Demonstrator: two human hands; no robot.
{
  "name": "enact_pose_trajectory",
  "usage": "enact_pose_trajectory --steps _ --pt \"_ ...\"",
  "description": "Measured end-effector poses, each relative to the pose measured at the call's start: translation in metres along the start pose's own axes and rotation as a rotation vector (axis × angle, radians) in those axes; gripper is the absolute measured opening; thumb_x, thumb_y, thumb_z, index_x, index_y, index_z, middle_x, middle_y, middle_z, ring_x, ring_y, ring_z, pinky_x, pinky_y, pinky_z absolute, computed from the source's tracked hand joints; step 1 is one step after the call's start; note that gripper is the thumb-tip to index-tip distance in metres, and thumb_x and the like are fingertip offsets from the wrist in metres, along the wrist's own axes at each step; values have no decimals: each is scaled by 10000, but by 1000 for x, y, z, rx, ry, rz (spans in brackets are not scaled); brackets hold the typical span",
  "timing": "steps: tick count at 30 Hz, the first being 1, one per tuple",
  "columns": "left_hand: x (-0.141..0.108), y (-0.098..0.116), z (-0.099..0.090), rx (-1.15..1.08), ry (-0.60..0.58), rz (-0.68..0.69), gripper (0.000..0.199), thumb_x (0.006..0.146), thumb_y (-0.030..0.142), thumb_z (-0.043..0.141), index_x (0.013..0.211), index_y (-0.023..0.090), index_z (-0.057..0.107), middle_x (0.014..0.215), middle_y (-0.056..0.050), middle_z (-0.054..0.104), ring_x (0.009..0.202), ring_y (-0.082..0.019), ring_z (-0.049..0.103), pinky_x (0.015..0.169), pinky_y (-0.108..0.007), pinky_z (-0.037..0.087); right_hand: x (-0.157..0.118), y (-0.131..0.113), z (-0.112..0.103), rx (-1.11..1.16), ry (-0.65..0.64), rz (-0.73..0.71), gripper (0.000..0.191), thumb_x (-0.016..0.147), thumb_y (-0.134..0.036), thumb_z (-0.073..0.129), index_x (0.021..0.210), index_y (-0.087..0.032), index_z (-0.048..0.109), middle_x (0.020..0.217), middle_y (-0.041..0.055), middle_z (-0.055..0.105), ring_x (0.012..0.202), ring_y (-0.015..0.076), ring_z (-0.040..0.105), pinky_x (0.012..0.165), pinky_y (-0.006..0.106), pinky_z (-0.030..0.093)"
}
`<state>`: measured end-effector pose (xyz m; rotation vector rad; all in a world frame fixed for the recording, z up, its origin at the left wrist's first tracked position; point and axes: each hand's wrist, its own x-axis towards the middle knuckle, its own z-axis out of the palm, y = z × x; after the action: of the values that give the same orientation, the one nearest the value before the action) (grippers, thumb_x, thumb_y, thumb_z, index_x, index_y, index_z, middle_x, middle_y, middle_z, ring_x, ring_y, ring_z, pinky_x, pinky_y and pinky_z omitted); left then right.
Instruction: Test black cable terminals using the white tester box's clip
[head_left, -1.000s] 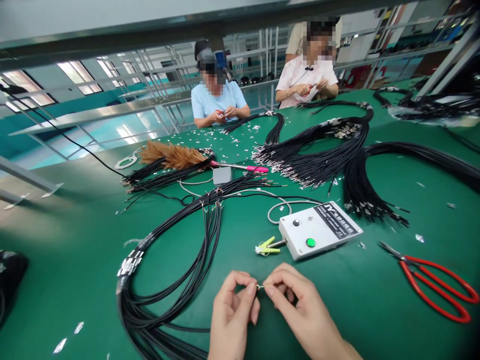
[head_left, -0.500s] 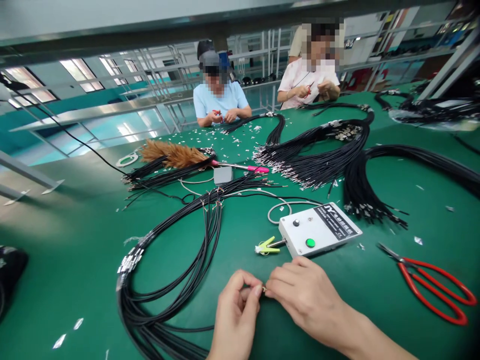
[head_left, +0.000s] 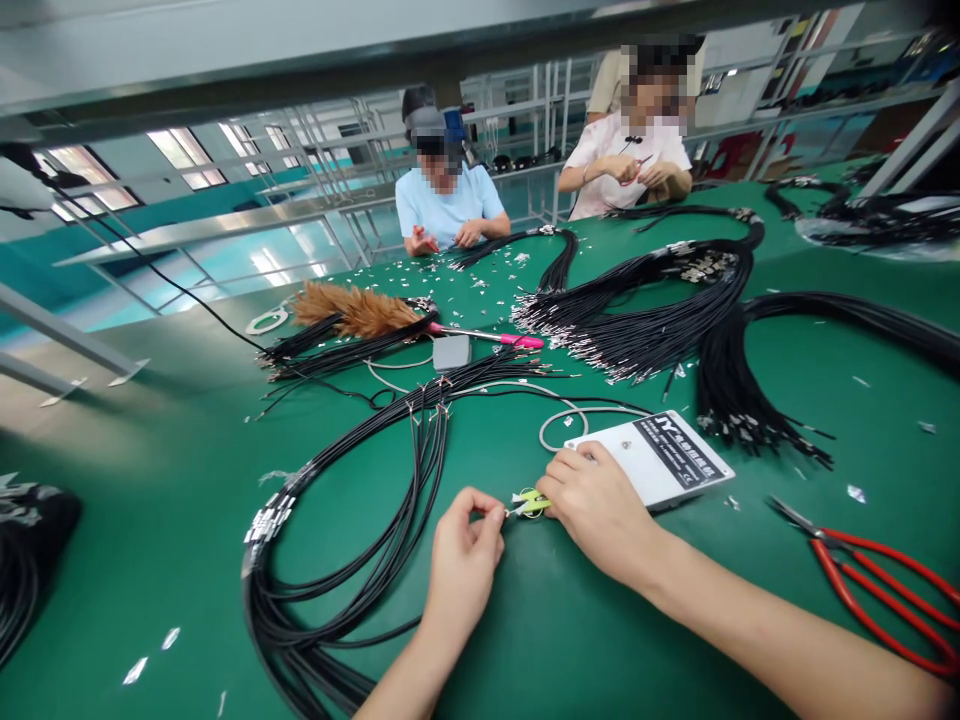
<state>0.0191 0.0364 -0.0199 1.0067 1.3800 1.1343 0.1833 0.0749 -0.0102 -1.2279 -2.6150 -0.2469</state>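
Left hand fingers pinch wire end at yellow clip; right hand fingers grip clip beside white tester box, green counter.

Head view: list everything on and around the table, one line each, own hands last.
table: one, green, fills view
cable bundles: several, black, left near, centre, right
tester box: one, white, centre
clip: one, yellow-green, at box's left end
scissors: one, red handles, right near
feather duster: one, brown, pink handle, centre far
small box: one, grey, below duster
co-workers: two, far side
left hand: pinches a small part beside clip
right hand: on clip
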Motion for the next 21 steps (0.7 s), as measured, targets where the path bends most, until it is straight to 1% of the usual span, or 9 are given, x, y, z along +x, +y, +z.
enact_pose_trajectory --steps 6,12,16,19,21 --pt "9 -9 2 30 5 19 247 705 388 639 672 201 482 492 110 382 353 -50 322 370 -170 201 2 2 -4 5 -10 -1 158 833 -142 685 691 -192 638 698 -9 677 778 180 584 783 365 292" --pt "12 -12 2 70 0 30 235 720 375 645 669 205 492 479 104 394 361 -66 346 372 -179 205 2 3 -5 9 -23 1 145 820 -132 684 699 -191 631 709 -7 678 784 179 587 793 373 284" --pt "14 -17 3 97 -2 45 191 748 338 629 680 208 507 464 103 396 372 -80 357 383 -184 211 2 1 -3 18 -21 13 144 819 -123 678 703 -193 631 720 3 685 803 191 590 810 384 289" --pt "14 -19 3 114 7 57 168 767 320 623 691 212 519 455 108 383 367 -83 348 388 -190 216 2 -2 -5 36 -10 19 116 785 -143 720 717 -191 639 746 15 701 829 207 599 823 396 298" --pt "14 -20 3 120 18 62 178 767 327 641 691 213 527 456 107 387 360 -83 347 388 -195 217 0 -2 -10 56 8 25 109 761 -196 762 780 -184 655 817 27 723 888 223 609 847 407 303"
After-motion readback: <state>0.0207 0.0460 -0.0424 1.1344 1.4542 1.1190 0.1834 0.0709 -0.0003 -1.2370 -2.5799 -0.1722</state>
